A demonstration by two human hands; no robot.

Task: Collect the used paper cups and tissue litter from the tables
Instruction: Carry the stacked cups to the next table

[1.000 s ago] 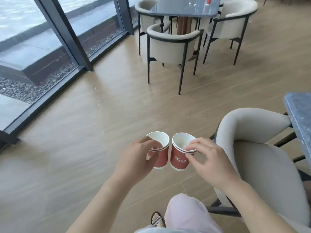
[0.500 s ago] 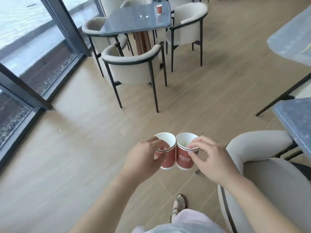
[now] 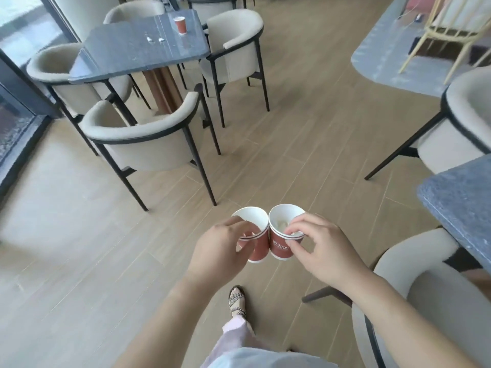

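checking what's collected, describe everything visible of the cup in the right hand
A red paper cup with a white rim band, a thin dark line and white lettering too blurred to read. Its white inside holds a pale crumpled wad, probably tissue. It is roughly upright in the air above the wooden floor. The right hand pinches its near rim, and its side touches the second cup in the left hand.

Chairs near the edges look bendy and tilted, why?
In the head view, the wide-angle lens curves the edges, so the near chair and far table lean; window light leaves pale glare on that tabletop; the printed cup at centre looks fairly sharp.
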